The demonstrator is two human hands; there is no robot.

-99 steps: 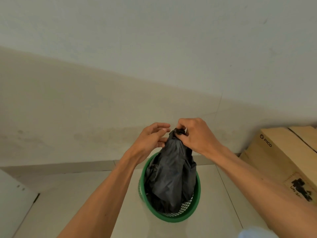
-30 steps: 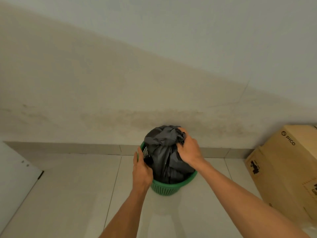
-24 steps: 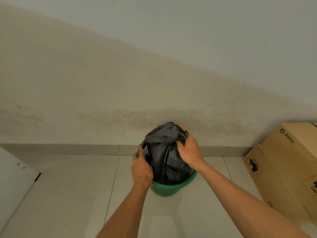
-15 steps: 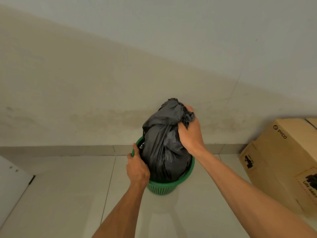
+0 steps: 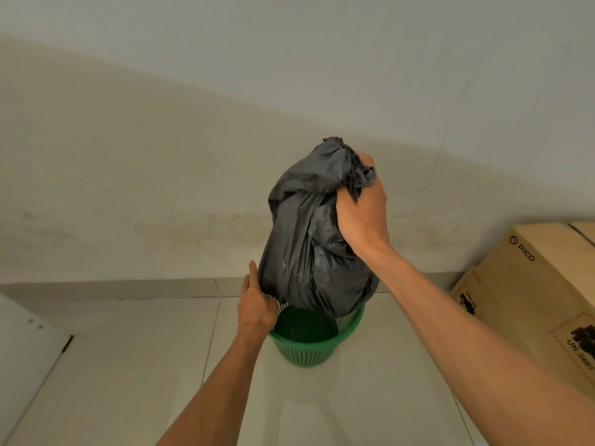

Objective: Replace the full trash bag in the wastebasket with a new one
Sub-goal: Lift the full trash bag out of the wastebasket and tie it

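At the far left, a white panel [image 5: 19, 342] stands at the edge of the pale tiled floor [image 5: 128, 365]. A plain wall [image 5: 161, 156] runs behind everything, whiter up high and more tan lower down, with faint marks near the bottom. Next comes the left hand [image 5: 256, 309]. It reaches forward and rests on the left rim of the green wastebasket [image 5: 309, 349], with the fingers curled over the edge and the thumb pointing up beside the bag. It holds the basket's rim and nothing else. The wastebasket stands on the floor, close to the wall. Its sides are a green mesh with little holes, and the dark green bottom shows inside, toward the near side. Above it hangs the black trash bag [image 5: 309, 239]. The bag is full and lumpy, and its top is bunched together. Most of the bag is up above the rim, and only its lowest part still dips into the basket at the far side. The right hand [image 5: 362, 210] is closed tight around the bunched top of the bag, on the bag's right side, and carries it. The right arm stretches in from the lower right corner. At the far right a brown cardboard box [image 5: 531, 300] sits on the floor by the wall, with "PICO" printed on it.
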